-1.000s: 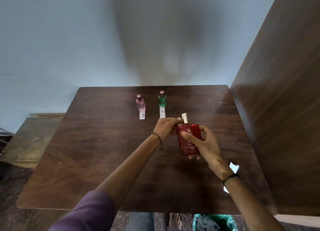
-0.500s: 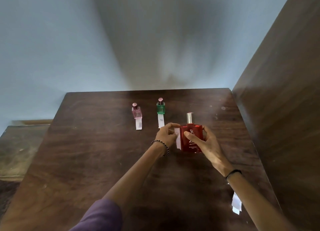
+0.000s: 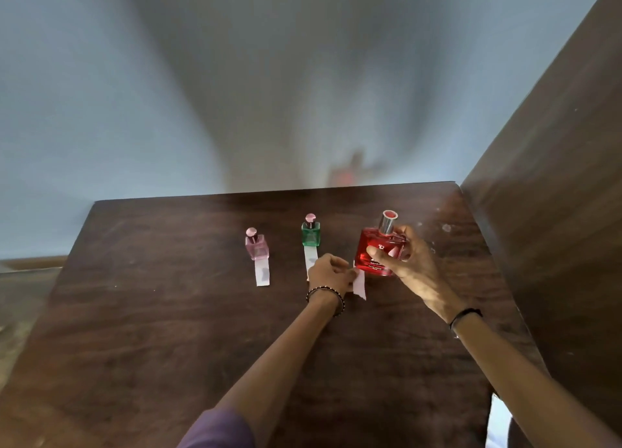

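My right hand (image 3: 405, 266) grips a red perfume bottle (image 3: 370, 251) with a silver neck, upright at the far right of a dark wooden table (image 3: 168, 330). Its base is at or just above the tabletop; I cannot tell which. My left hand (image 3: 328, 274) pinches a white paper strip (image 3: 359, 284) at the bottle's lower left edge. To the left stand a small green bottle (image 3: 310, 235) and a small pink bottle (image 3: 256, 245), each with a white strip (image 3: 262, 272) lying in front of it.
A tall dark wooden panel (image 3: 545, 195) rises along the table's right side. A pale wall stands behind the far edge. Some white paper (image 3: 497, 420) lies at the table's near right corner, under my right forearm.
Both hands have carried the red bottle and the paper strip farther away and down, in line with the green and pink bottles. My head has also moved forward.
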Available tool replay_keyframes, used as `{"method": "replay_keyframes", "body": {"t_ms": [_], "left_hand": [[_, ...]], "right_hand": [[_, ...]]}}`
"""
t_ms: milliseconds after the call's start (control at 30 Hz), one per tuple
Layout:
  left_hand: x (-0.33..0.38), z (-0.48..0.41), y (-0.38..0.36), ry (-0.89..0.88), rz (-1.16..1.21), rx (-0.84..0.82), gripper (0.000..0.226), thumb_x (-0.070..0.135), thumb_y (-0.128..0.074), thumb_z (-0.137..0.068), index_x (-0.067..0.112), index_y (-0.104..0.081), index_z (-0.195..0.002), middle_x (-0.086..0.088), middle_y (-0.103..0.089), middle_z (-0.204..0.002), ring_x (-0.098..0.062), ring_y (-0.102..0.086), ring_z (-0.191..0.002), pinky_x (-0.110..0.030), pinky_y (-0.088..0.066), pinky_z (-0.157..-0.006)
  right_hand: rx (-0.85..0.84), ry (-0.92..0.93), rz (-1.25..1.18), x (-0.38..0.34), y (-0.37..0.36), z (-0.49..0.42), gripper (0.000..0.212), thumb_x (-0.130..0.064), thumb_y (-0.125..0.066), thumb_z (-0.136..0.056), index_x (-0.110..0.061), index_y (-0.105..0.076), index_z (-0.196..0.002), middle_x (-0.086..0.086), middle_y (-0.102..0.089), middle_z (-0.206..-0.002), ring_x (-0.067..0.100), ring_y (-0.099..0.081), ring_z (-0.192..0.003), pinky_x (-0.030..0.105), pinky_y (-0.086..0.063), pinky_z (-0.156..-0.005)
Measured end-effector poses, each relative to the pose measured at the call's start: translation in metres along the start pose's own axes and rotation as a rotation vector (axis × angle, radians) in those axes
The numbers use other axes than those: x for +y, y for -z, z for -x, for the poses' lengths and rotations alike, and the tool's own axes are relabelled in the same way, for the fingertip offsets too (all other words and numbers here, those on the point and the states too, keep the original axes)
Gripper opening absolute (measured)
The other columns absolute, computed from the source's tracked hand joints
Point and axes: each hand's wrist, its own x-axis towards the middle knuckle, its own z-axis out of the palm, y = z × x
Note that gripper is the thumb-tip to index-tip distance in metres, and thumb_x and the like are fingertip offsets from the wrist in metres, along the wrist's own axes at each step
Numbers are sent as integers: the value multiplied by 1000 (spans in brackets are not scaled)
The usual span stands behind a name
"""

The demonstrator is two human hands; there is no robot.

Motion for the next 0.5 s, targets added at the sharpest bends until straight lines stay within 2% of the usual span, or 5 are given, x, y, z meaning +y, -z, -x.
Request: {"method": "replay_keyframes", "body": {"t_ms": [100,233,267,400,500], "left_hand": [[3,-13,-11,-7,23,38,13,8,-79,-82,7,-66,-82,-2,-66,-70,-10,-63,-57,-16,-56,-49],[6,-28,-24,38,73,87,23,7,-78,-82,15,-60,-70,-18,-73,-86,-26,-71,-65,-35,-62,-56],[8,-31,-26,45,83,89,23,7,-78,-83,15,-60,-70,-20,-73,-89,-28,-72,-67,-38,-62,-54],[13,-39,-32,33,58,102,18,9,-78,-83,11,-61,-77,-18,-74,-91,-29,-74,-70,-43,-63,-54],[16,-42,-35,22,45,131,17,9,-78,-82,10,-62,-81,-16,-74,-91,-27,-75,-73,-42,-63,-58]], "right_hand": [[3,14,21,2,2,-21,52,-35,-81,-77,-21,-56,-120,-7,-65,-91,26,-70,-89,25,-60,-68],[-60,35,76,3,7,-43,60,-63,-77,-69,-27,-56,-112,-1,-70,-97,26,-72,-87,47,-63,-74],[-69,44,104,3,8,-47,60,-64,-76,-69,-27,-56,-112,-1,-71,-98,25,-71,-88,45,-63,-74],[-77,75,198,3,11,-59,49,-37,-76,-83,-17,-53,-122,-6,-67,-100,9,-65,-86,6,-50,-63],[-136,81,224,7,13,-67,50,-37,-73,-87,-22,-49,-128,2,-67,-114,16,-67,-95,10,-49,-66]]}}
